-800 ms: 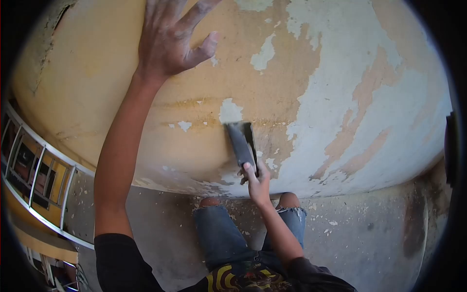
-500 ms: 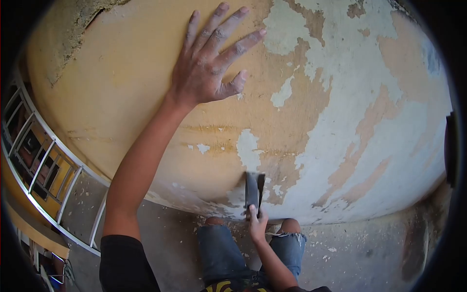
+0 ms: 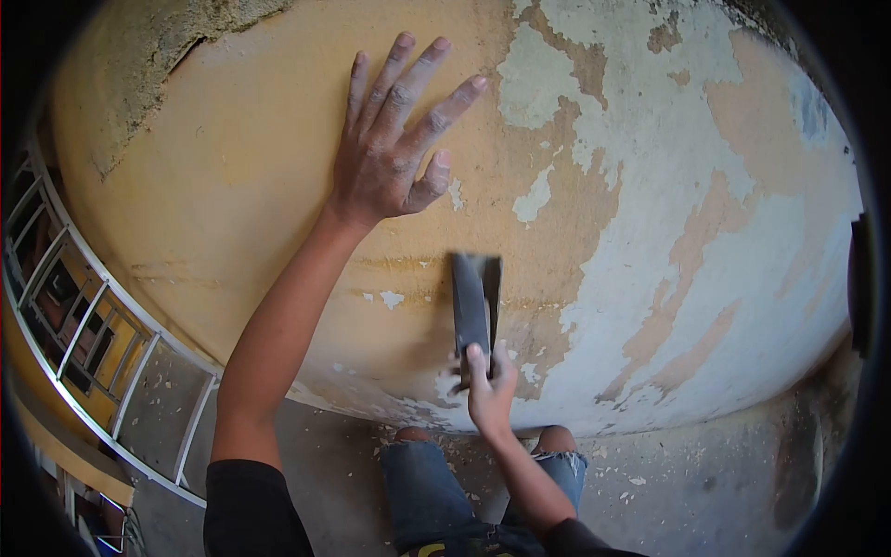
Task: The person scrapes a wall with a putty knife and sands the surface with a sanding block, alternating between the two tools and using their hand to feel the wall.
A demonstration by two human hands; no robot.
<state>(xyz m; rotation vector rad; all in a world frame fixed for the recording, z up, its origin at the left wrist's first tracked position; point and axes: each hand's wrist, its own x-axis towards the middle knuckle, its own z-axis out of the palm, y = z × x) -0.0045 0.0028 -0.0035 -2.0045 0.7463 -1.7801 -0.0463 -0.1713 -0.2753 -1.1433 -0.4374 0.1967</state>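
My left hand (image 3: 385, 148) lies flat against the yellow part of the wall (image 3: 251, 186), fingers spread and dusted with pale powder. Lower down, my right hand (image 3: 490, 385) grips a dark grey scraper-like tool (image 3: 471, 302) by its lower end. The tool points up, with its wide top edge at the wall, below and to the right of my left hand. Around it the wall shows peeled patches of yellow, tan and pale green paint.
A white metal ladder-like frame (image 3: 139, 367) curves along the left side. Paint flakes are scattered on the grey floor (image 3: 687, 483). My knees in torn jeans (image 3: 422, 483) are close to the wall's base. Rough broken plaster (image 3: 153, 70) shows at the upper left.
My right hand has moved up the wall with the tool, which now covers the pale patch it was below. My left hand sits slightly lower and further left in view.
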